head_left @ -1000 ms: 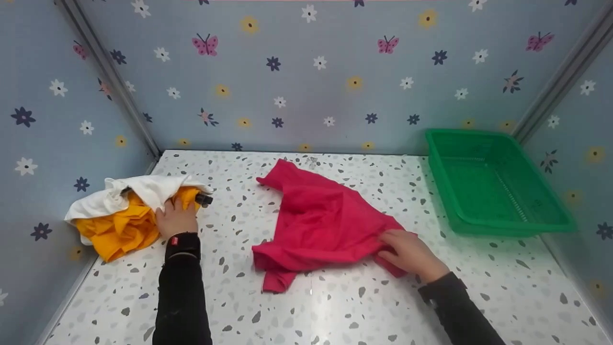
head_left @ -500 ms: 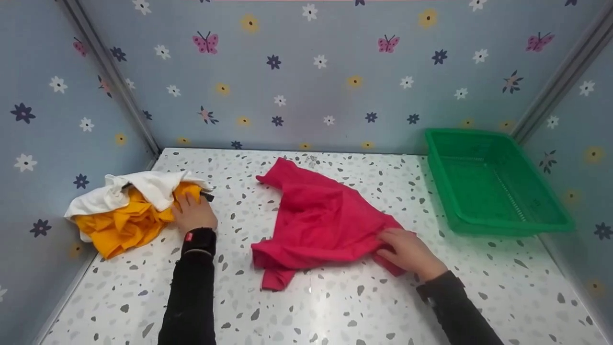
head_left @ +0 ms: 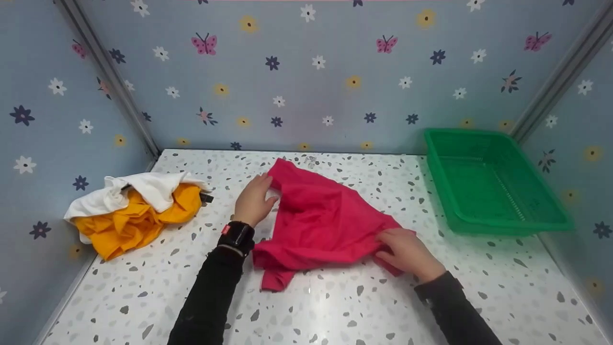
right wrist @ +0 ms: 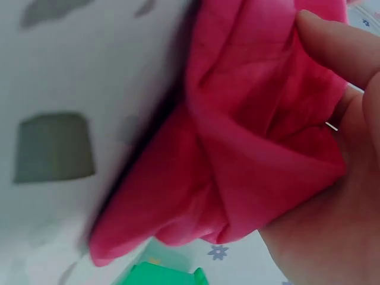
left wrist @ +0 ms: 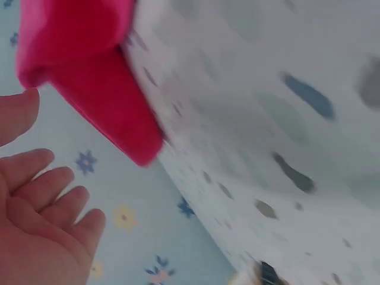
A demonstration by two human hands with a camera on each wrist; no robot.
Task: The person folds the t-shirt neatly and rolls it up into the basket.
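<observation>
Pink cloth (head_left: pixel 321 215) runs far-left to near-right: right hand (head_left: pixel 411 253) pinches near-right end, left hand (head_left: pixel 254 202) spread by far-left corner.

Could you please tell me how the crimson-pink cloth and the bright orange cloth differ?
The crimson-pink cloth is loosely spread, while the bright orange cloth is bunched up. The right hand grips the crimson-pink cloth; neither hand touches the bright orange cloth. White fabric partly overlaps the bright orange cloth, whereas none shows on the crimson-pink cloth. Both are creased and rest on the white, grey-speckled tabletop.
</observation>
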